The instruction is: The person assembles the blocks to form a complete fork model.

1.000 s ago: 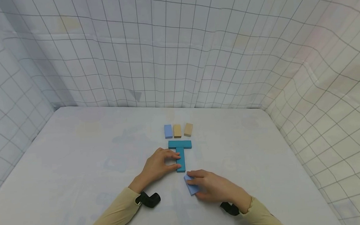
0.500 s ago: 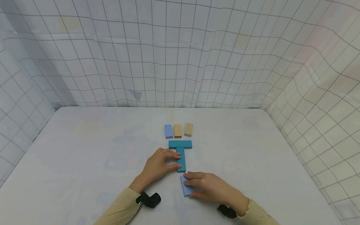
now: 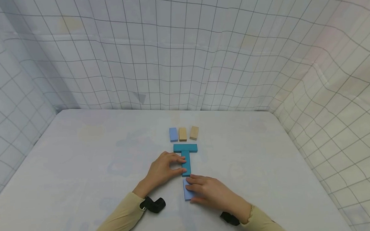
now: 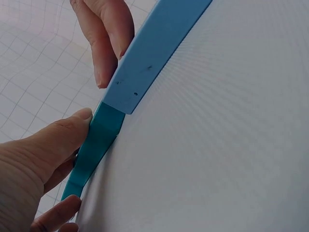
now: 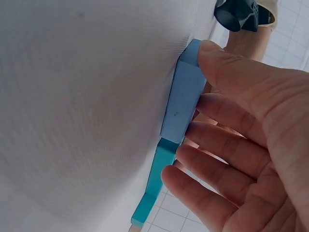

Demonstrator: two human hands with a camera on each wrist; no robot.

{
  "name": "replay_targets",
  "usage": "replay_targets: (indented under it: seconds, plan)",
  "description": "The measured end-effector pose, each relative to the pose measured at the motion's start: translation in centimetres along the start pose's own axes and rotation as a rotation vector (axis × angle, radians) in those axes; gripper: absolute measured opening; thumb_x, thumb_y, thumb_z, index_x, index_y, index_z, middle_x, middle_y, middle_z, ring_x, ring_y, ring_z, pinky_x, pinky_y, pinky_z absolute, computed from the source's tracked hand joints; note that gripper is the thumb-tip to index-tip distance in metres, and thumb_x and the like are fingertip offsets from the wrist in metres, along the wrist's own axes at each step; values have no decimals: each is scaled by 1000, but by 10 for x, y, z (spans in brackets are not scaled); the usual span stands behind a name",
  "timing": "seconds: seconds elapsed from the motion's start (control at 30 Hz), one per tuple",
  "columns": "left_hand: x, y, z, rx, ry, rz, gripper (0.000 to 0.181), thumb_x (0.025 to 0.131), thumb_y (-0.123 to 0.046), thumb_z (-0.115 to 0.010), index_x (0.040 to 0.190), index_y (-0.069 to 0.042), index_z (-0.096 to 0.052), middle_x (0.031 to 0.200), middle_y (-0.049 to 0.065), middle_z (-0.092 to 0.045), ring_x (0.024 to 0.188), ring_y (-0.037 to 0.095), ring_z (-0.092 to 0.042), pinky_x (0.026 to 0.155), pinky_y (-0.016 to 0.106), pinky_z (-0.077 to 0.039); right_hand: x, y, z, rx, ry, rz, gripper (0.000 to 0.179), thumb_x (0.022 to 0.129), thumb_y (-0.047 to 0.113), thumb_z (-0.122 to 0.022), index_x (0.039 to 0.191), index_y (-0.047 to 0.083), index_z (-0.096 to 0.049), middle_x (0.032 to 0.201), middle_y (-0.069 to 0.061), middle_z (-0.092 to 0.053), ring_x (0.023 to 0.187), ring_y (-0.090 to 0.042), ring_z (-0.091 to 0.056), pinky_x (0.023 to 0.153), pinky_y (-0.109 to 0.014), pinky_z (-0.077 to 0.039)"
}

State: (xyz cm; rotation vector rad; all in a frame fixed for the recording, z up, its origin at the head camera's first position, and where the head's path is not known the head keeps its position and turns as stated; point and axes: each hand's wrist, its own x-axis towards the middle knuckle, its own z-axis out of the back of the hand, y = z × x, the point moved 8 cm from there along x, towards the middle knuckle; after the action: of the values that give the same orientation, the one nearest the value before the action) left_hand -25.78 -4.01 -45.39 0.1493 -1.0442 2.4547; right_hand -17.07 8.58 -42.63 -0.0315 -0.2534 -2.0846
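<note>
A flat light blue block [image 3: 187,190] lies on the table, its far end meeting or nearly meeting the near end of a teal bar [image 3: 186,153]. My right hand [image 3: 211,193] holds this block from the right, thumb [image 5: 208,48] at its near end and fingertips along its upper edge. Beside the teal bar, my left hand [image 3: 162,170] rests its thumb [image 4: 79,116] and fingertips on the bar. That bar forms a T with a teal crosspiece [image 3: 192,148] at its far end. The right palm hides part of the blue block in the head view.
Beyond the crosspiece stand a small blue block [image 3: 173,134], a yellow block [image 3: 182,134] and a tan block [image 3: 194,132] in a row. A white table [image 3: 251,154] spreads around them, with grid-patterned curtains [image 3: 170,61] behind and at the sides.
The right hand has slid the light blue block to the left and turned it straight, into line with the teal bar. The left hand has stayed where it was.
</note>
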Motion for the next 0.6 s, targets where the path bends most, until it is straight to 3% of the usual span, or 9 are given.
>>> replay_targets:
  seconds: [0.6]
  plan:
    - [-1,-2,1,-11,-4,-4,31,77,-40,-78,104,-25,-74,114,-16,-63,109,12,-52,82,39,-48,4,5,0,-83,-40,10,39,88,29,-70,117,4,-66,128,-12,-57,121,-22,-51,97,-30,-42]
